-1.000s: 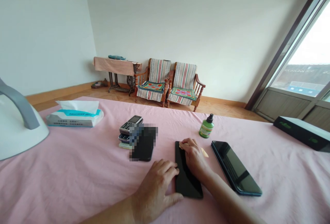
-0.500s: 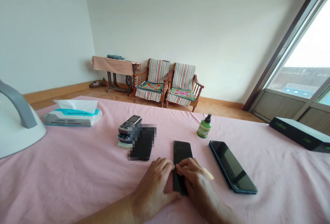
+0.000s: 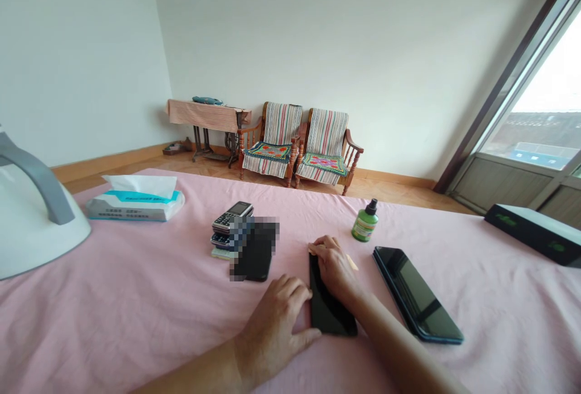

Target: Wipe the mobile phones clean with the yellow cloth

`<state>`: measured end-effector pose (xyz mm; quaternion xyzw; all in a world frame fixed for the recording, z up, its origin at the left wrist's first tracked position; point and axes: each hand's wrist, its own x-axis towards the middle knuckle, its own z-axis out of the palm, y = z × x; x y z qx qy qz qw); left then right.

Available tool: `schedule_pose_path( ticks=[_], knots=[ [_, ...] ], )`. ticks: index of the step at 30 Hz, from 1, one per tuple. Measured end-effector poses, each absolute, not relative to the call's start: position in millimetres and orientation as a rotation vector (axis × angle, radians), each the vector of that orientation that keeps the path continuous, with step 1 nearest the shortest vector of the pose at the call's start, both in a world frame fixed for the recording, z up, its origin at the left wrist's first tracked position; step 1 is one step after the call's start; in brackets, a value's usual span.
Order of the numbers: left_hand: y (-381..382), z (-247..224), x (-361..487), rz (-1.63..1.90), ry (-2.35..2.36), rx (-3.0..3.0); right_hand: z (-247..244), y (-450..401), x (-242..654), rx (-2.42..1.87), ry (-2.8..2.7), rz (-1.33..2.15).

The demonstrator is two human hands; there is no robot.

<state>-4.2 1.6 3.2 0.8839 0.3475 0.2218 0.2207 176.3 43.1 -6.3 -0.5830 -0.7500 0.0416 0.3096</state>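
Note:
A black phone point(image 3: 327, 309) lies flat on the pink cloth point(image 3: 181, 321). My right hand point(image 3: 333, 265) is over its far end, the fingers pinched on a pale yellow cloth point(image 3: 352, 262), which sticks out to the right from under the hand. On the phone's left edge rests my left hand point(image 3: 280, 321), with fingertips and thumb spread apart and nothing held. Right of the phone are stacked dark phones point(image 3: 420, 297). A green spray bottle point(image 3: 364, 224) with a black cap stands behind.
Keypad phones point(image 3: 231, 218) are piled beside a dark, partly pixelated phone point(image 3: 256, 258). A tissue pack point(image 3: 136, 203) and a white appliance point(image 3: 36, 218) are at the left. At the far right lies a black-sided box point(image 3: 529, 236). Two chairs point(image 3: 281, 134) stand beyond.
My right hand has moved away from me along the phone to its far end, taking the yellow cloth along. The phone's near part is now uncovered. My left hand has stayed at its edge.

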Motion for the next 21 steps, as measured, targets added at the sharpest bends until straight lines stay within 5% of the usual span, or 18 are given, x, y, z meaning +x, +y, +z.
schedule_pose_path(
  ticks=[21],
  knots=[
    [1,9,-4,0.597,0.963,2.428,-4,-58,165,-1.388,-2.012,0.375]
  ],
)
